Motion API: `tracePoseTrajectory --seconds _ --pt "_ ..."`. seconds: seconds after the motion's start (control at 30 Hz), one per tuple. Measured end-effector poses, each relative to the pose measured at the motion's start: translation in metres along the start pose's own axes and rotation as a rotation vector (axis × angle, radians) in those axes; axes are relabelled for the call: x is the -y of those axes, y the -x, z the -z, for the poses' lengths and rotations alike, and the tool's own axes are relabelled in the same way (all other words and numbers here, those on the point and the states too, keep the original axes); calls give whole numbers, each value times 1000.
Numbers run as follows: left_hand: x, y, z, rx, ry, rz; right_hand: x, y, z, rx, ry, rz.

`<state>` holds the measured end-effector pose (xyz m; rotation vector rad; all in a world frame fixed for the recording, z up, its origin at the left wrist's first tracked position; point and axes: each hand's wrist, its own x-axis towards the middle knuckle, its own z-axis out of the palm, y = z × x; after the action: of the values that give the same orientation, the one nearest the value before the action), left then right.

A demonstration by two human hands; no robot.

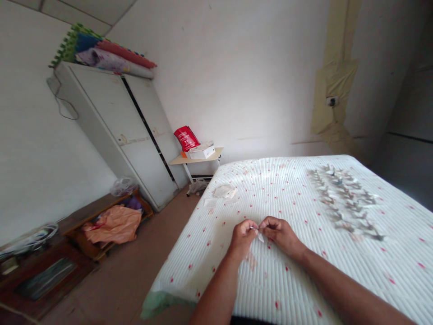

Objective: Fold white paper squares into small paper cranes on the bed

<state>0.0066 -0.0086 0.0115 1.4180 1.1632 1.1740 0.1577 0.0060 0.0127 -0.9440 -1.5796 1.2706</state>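
Observation:
Both hands meet over the near part of a bed with a white, red-dotted quilt [243, 280]. My left hand [244, 232] is closed in a pinch on one side of a small white piece [260, 237]. From the other side, my right hand [275, 229] pinches the same piece, its fingertips almost touching the left ones. The piece looks thin, like paper; its exact shape is too small to tell. Several small grey folded pieces [352, 198] lie in rows at the right of the quilt. Farther left rests a clear bag with pale contents [226, 192].
Past the bed's far left corner, a small table [176, 160] holds a red bag [186, 138] and a white box [204, 152]. A tall grey cabinet [111, 117] carries rolled mats [115, 61]. An orange cloth [115, 224] lies on low wooden furniture at left.

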Motion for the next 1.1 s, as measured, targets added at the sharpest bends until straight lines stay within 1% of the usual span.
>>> tracePoseTrajectory --seconds 0.1,0.23,0.37,0.57,0.7,0.83,0.87,0.93,1.0,1.07,1.1 --pt "-2 0 0 0 26 19 -1 0 0 0 -30 -18" --pt "-6 0 -3 -40 26 51 -4 -1 0 -19 -35 -18" --pt "-9 0 -5 -77 66 76 -1 0 0 -5 -35 -35" --pt "-6 0 -3 -42 50 69 5 2 2 -5 34 8" --pt "-3 0 -1 -1 -5 53 2 2 2 -6 67 30" --pt "-2 -2 -1 13 -2 80 -1 0 2 20 105 49" --pt "-2 -2 -1 13 9 86 -1 0 3 16 130 68" --pt "-1 -3 -2 3 33 94 3 0 8 -22 220 152" --pt "-1 -4 -3 -22 47 98 8 1 15 -91 367 323" --pt "-1 -4 -4 -50 49 100 13 3 22 -75 509 499" --pt "-2 -4 -4 -61 49 102 15 4 24 -72 572 541"
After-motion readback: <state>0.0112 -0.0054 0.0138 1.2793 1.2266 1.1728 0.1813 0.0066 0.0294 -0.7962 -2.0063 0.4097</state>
